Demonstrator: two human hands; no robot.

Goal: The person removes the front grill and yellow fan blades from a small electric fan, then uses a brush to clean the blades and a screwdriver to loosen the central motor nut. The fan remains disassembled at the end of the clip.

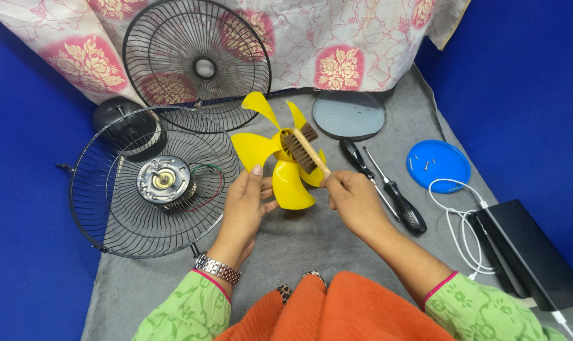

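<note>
The person sits over a grey mat (337, 233) with a yellow fan blade (280, 161) held up at the middle of the work area. The left hand (245, 202) grips one lower blade from about seven o'clock, thumb up along its edge and fingers curled behind it. The right hand (356, 202) is closed around the wooden handle of a brush (305, 148), which slants toward eleven o'clock so that its dark bristles rest against the hub of the yellow fan blade.

At nine o'clock from the blade lies a black wire guard (109, 215) with the fan motor (165, 180) sitting in its middle, red and green wires trailing from it. A second wire guard (196, 63) leans against a floral cloth (337, 38) at twelve o'clock. At one o'clock a round grey cover (349, 113) lies flat. Just right of the hands, at three o'clock, two black-handled screwdrivers (387, 189) lie side by side. Beyond them a blue lid (447, 173) holds a few small screws. At four o'clock a dark flat device (532, 252) rests with a white cable (457, 221) looped beside it.
</note>
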